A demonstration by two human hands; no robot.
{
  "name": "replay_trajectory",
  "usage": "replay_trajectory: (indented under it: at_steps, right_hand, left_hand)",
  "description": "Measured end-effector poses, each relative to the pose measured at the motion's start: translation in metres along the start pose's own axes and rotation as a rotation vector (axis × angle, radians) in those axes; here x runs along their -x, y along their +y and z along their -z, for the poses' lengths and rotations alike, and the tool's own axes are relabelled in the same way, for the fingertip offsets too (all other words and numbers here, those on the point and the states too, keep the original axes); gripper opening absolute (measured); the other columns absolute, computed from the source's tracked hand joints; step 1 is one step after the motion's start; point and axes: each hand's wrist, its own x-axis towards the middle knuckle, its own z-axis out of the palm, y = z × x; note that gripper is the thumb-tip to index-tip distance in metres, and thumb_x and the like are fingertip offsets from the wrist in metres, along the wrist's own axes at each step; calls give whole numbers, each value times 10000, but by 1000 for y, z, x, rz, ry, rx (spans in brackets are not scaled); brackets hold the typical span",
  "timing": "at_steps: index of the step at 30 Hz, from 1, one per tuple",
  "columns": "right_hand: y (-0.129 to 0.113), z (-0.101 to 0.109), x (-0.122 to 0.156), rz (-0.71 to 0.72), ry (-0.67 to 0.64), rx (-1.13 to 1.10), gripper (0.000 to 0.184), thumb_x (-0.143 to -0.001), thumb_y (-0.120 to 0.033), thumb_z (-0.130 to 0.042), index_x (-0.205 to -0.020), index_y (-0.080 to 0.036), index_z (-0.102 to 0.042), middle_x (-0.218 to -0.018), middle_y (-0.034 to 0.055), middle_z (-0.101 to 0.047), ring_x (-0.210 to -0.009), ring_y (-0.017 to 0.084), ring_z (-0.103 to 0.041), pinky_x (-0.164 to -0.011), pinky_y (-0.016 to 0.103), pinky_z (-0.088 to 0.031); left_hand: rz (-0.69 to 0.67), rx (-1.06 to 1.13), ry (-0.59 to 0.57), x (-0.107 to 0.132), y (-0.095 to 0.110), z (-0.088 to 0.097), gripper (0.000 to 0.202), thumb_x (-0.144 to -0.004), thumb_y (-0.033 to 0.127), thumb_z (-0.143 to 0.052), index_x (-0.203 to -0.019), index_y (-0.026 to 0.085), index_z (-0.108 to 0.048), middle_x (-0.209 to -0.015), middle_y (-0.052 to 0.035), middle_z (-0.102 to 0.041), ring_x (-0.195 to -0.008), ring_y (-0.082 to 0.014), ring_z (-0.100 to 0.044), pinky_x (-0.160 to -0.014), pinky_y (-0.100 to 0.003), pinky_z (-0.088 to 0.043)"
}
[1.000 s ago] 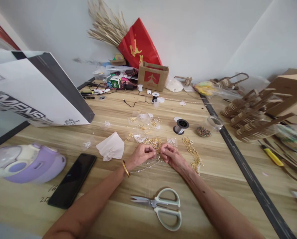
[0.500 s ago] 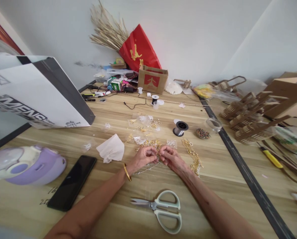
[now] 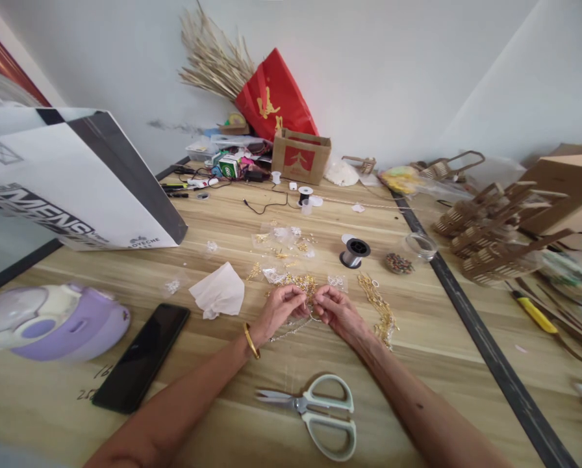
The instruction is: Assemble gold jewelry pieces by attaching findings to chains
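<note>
My left hand (image 3: pixel 280 310) and my right hand (image 3: pixel 336 309) meet over the wooden table (image 3: pixel 417 364), fingertips pinched together on a thin silver chain (image 3: pixel 288 332) that trails toward me under the left hand. A gold bangle (image 3: pixel 250 340) sits on my left wrist. Just beyond the fingers lies a heap of small gold findings (image 3: pixel 301 281). A string of gold pieces (image 3: pixel 379 307) lies right of my right hand. What exactly the fingertips pinch is too small to make out.
Pale green scissors (image 3: pixel 320 413) lie near me. A black phone (image 3: pixel 142 356), a white tissue (image 3: pixel 219 291) and a purple device (image 3: pixel 50 320) are at left, with a big paper bag (image 3: pixel 71 185). A thread spool (image 3: pixel 354 251), a bead dish (image 3: pixel 399 263) and wooden baskets (image 3: pixel 495 234) stand right.
Both hands stay pinched together over the chain with only slight finger shifts. The view has drifted a little, so everything sits slightly lower in the picture.
</note>
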Motion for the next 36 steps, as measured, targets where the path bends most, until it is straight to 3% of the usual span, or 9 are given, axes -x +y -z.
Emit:
replay_trajectory:
  at_steps: [8,19,27,33,36]
  right_hand:
    - [2,-3,1,104,29,69,208,-731,-329,-719,-740,-173,-583,-557,-30,-552,-451,67,-455,-390,161,-346]
    - [3,-6,5,223,-4,281,163,-766,-330,-679,-783,-180,-620,-582,-17,-573,-473,92,-505,-404,194,-411]
    - [4,-13,11,287,-12,349,110,-764,-306,-681,-806,-204,-673,-728,22,-572,-558,110,-527,-416,205,-423]
    - [4,-16,13,277,-5,389,135,-763,-327,-680,-813,-202,-670,-729,24,-576,-556,110,-517,-403,202,-410]
    - [4,-16,12,245,-2,369,212,-749,-320,-694,-919,-205,-638,-709,10,-590,-546,107,-522,-397,190,-407]
  left_hand:
    - [84,71,38,1,-2,-3,272,-627,353,-725,-700,112,-622,-604,-33,-659,-558,-130,-605,-516,-215,-428]
    - [157,175,25,2,-8,-3,262,-621,347,-737,-685,108,-652,-608,-33,-652,-526,-111,-584,-458,-196,-403]
    - [191,265,48,2,-4,-3,257,-599,331,-752,-682,110,-650,-586,-19,-639,-527,-98,-569,-468,-187,-393]
    - [225,322,45,2,-3,-3,260,-573,305,-775,-671,109,-634,-549,7,-605,-491,-72,-537,-485,-183,-367]
    - [215,333,47,1,-4,-2,269,-577,305,-770,-706,113,-634,-555,13,-599,-494,-71,-530,-486,-183,-363]
